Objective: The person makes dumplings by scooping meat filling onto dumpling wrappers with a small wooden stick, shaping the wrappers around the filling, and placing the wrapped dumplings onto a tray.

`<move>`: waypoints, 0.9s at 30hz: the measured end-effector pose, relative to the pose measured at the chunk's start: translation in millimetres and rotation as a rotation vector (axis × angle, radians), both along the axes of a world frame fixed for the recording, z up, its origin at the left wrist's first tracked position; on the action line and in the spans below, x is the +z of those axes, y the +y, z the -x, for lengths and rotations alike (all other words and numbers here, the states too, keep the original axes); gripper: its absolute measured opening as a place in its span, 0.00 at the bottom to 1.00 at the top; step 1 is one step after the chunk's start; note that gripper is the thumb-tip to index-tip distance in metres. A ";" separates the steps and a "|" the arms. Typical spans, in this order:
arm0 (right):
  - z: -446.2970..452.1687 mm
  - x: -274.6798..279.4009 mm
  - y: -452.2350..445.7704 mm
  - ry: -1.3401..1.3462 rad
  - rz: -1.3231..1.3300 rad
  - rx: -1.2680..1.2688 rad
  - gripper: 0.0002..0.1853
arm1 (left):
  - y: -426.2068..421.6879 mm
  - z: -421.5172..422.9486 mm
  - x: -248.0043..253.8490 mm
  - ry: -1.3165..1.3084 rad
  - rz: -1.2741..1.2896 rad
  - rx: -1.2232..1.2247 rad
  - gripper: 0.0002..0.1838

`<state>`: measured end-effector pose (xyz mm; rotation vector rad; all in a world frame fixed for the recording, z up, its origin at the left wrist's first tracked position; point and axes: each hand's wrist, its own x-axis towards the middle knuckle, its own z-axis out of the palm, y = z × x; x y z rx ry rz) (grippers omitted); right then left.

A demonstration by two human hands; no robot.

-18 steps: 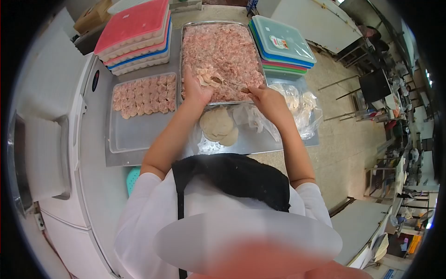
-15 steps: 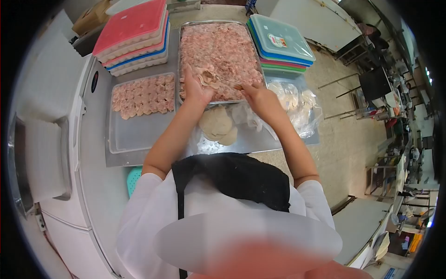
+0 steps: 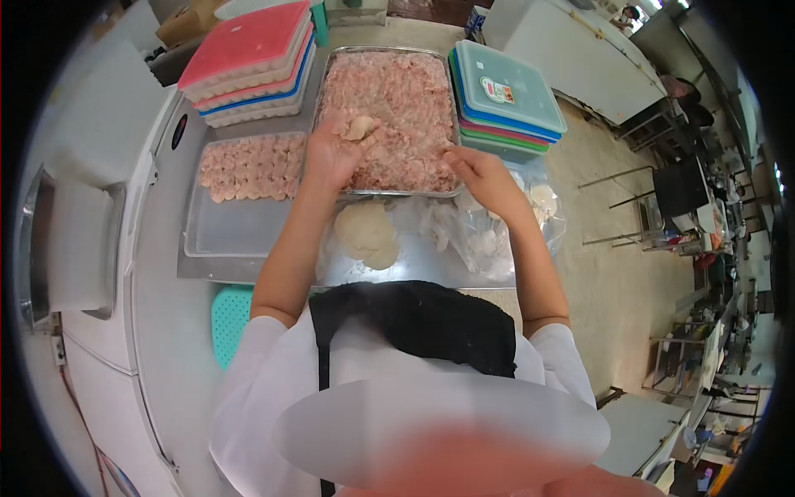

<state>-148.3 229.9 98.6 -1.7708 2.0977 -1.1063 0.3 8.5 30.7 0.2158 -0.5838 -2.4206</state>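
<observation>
A large metal tray [image 3: 325,93] is filled with pinkish ground meat [image 3: 397,83]. Over its near left part my left hand [image 3: 335,157] is closed around a pale dough wrapper [image 3: 361,127]. My right hand [image 3: 484,176] is closed at the tray's near right corner, its fingertips pinched; what they hold is too small to make out. Round wrappers [image 3: 367,234] lie stacked on the metal table in front of the tray. To the left, filled dumplings [image 3: 252,167] sit in rows in the far part of a clear plastic tray [image 3: 228,234].
Lidded dumpling boxes with a red top [image 3: 246,48] are stacked at the back left. Boxes with a pale green lid [image 3: 509,87] stand at the back right, above plastic bags [image 3: 497,240] of wrappers. A turquoise perforated basket [image 3: 231,325] is below the table's near left edge.
The view has shifted. My left hand has moved left relative to the meat tray and the wrapper in it looks more closed up. My right hand has moved to the tray's right corner.
</observation>
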 end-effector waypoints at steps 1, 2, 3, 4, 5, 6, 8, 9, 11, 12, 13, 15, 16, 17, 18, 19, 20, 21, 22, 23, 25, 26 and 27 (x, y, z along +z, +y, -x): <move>6.0 -2.1 1.9 -0.107 -0.072 -0.039 0.15 | 8.6 -3.0 7.3 -0.079 0.113 -0.022 0.29; 12.6 -3.0 3.8 -0.211 -0.146 -0.079 0.15 | 16.2 -3.0 14.8 -0.157 0.225 -0.045 0.29; 18.7 -3.3 6.3 -0.316 -0.220 -0.120 0.16 | 22.3 -1.3 22.2 -0.238 0.411 -0.022 0.33; 24.0 -3.7 8.8 -0.402 -0.250 -0.073 0.17 | 27.8 -0.2 29.6 -0.321 0.596 0.005 0.37; 28.2 -4.6 11.4 -0.488 -0.283 -0.021 0.18 | 32.9 0.7 34.9 -0.409 0.778 0.034 0.42; 31.9 -5.5 14.0 -0.574 -0.318 0.033 0.19 | 37.0 0.3 37.9 -0.459 0.951 0.071 0.42; 39.6 -1.3 21.5 -0.513 -0.313 0.122 0.19 | 40.4 -0.8 41.7 -0.567 1.221 0.104 0.41; 43.3 0.1 25.1 -0.482 -0.309 0.164 0.18 | 41.4 -0.3 43.0 -0.621 1.318 0.102 0.40; 44.3 -4.9 27.1 -0.269 -0.176 0.188 0.18 | 40.8 3.0 42.7 -0.707 1.388 0.069 0.35; 44.5 -8.8 26.3 -0.166 -0.109 0.200 0.18 | 40.8 4.1 41.3 -0.736 1.441 0.079 0.33; 46.2 -15.7 24.8 -0.168 -0.103 0.225 0.17 | 41.0 4.3 35.7 -0.735 1.530 0.143 0.31; 53.3 -33.6 19.1 -0.168 -0.088 0.275 0.17 | 40.9 3.3 32.7 -0.769 1.635 0.132 0.30; 61.0 -40.1 16.0 -0.165 -0.135 0.284 0.16 | 40.9 3.7 33.0 -0.801 1.647 0.056 0.30; 69.8 -46.7 11.3 -0.163 -0.179 0.292 0.15 | 39.9 3.9 33.4 -0.833 1.659 -0.021 0.31; 77.0 -50.5 7.4 -0.165 -0.223 0.300 0.15 | 37.2 5.0 26.7 -0.836 1.639 0.010 0.30; 85.4 -50.4 4.6 -0.099 -0.208 0.281 0.14 | 34.1 8.0 14.6 -0.838 1.619 0.042 0.29; 94.3 -49.3 2.4 -0.033 -0.191 0.261 0.14 | 31.2 9.9 2.7 -0.839 1.599 0.073 0.28; 98.9 -47.9 1.4 0.032 -0.175 0.240 0.14 | 31.8 10.8 -2.9 -0.871 1.469 0.070 0.28; 92.4 -41.3 4.2 0.090 -0.143 0.170 0.13 | 32.1 12.8 -5.7 -0.898 1.339 0.074 0.27; 81.1 -35.7 9.3 0.150 -0.107 0.100 0.13 | 30.1 14.7 -7.5 -0.919 1.209 0.083 0.27; 70.3 -44.3 4.4 0.222 -0.035 0.071 0.13 | 26.2 19.2 -8.0 -1.072 1.174 -0.063 0.27; 70.0 -67.2 -2.5 0.239 0.003 0.114 0.13 | 25.0 20.6 -9.4 -1.146 1.150 -0.140 0.27; 70.3 -86.0 -6.2 0.252 0.039 0.153 0.13 | 25.1 19.7 -12.8 -1.105 1.190 -0.111 0.26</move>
